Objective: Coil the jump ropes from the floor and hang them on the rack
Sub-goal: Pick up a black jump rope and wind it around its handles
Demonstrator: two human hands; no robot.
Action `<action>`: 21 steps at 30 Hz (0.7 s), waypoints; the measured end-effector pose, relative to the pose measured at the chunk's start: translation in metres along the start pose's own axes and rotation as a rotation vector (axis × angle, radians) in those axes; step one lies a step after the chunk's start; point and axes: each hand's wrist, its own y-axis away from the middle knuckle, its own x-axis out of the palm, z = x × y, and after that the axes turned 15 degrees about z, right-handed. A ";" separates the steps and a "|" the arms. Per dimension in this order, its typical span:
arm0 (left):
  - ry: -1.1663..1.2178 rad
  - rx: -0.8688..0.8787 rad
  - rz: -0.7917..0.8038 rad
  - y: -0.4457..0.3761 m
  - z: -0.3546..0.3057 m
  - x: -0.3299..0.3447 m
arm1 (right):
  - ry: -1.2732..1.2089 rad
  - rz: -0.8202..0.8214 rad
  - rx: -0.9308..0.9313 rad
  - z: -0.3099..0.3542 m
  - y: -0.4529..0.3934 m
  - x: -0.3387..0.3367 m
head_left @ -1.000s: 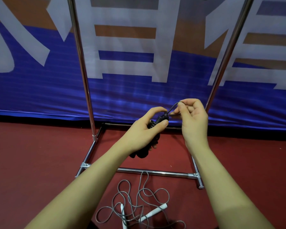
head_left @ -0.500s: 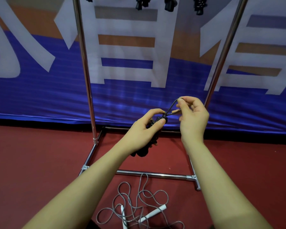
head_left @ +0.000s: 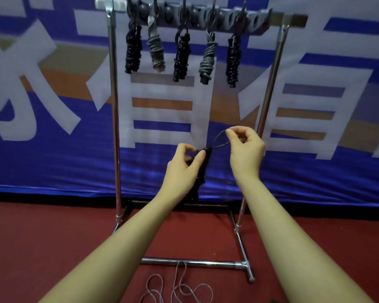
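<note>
My left hand (head_left: 183, 166) grips a coiled black jump rope (head_left: 202, 171) near its top, the bundle hanging down behind the palm. My right hand (head_left: 245, 147) pinches the thin loop (head_left: 219, 139) that sticks out of the bundle's top and holds it up to the right. Both hands are in front of the chrome rack (head_left: 113, 106), well below its top bar of hooks (head_left: 228, 18). Several coiled ropes, black and grey, hang from those hooks, such as a grey one (head_left: 207, 60). A loose grey rope (head_left: 179, 287) lies on the floor by the rack's base.
The rack's base bars (head_left: 193, 263) lie on the red floor between my arms. A blue banner with large white characters (head_left: 53, 149) hangs right behind the rack. Hooks at the right end of the top bar (head_left: 258, 19) carry nothing.
My head has tilted up, bringing the rack's top bar and the hanging ropes into view. Both hands have risen with the black bundle, and the right hand has drawn the loop out wider.
</note>
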 end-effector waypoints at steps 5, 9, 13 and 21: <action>-0.092 0.074 -0.093 -0.039 -0.035 0.008 | 0.055 0.018 -0.093 0.029 -0.046 -0.013; -0.117 0.160 -0.154 -0.087 -0.064 0.014 | 0.042 -0.020 -0.156 0.046 -0.097 -0.020; -0.157 0.216 -0.186 -0.140 -0.085 0.018 | 0.042 -0.042 -0.210 0.050 -0.158 -0.026; -0.277 0.356 -0.175 -0.251 -0.111 0.028 | 0.048 -0.086 -0.259 0.039 -0.272 -0.045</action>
